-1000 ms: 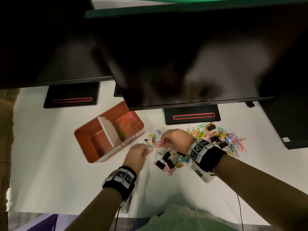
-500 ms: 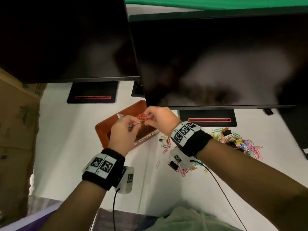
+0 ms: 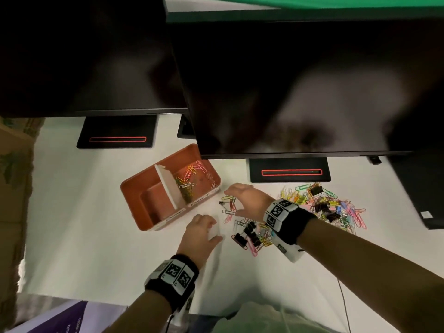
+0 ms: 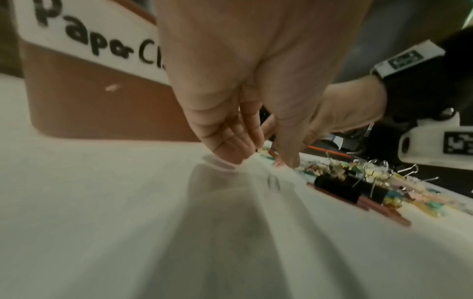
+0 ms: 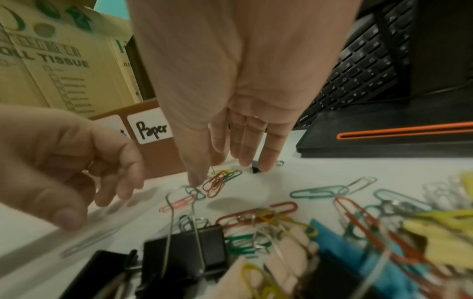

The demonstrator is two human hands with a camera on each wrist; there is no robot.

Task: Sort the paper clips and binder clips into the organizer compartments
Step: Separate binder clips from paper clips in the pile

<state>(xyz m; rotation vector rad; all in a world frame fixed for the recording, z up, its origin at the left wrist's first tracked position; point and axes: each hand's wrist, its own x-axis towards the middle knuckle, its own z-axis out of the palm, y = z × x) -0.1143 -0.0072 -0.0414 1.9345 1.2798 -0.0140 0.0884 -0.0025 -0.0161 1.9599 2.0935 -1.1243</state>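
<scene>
The orange organizer (image 3: 134,200) has a white divider (image 3: 169,186). Several coloured paper clips (image 3: 192,173) lie in its right compartment, labelled "Paper" (image 5: 151,129). The left compartment shows no clips. My right hand (image 3: 231,203) hangs open over loose red and green paper clips (image 5: 215,184), fingertips down beside a small black binder clip (image 5: 256,169). My left hand (image 3: 211,224) is lower left of it, holding nothing, with its fingertips (image 4: 230,157) on the white table. Black binder clips (image 3: 249,230) lie under my right wrist. The main clip pile (image 3: 324,205) is further right.
Two dark monitors overhang the table, their black stands (image 3: 117,138) (image 3: 290,170) behind the organizer and the pile. A cardboard box (image 3: 14,176) stands at the left edge. A black keyboard (image 5: 358,70) lies beyond the right stand. White table (image 3: 84,224) shows left of the organizer.
Both hands were over the organizer's right compartment pinching paper clips. They have dropped back to the table by the loose clips and now hold nothing.
</scene>
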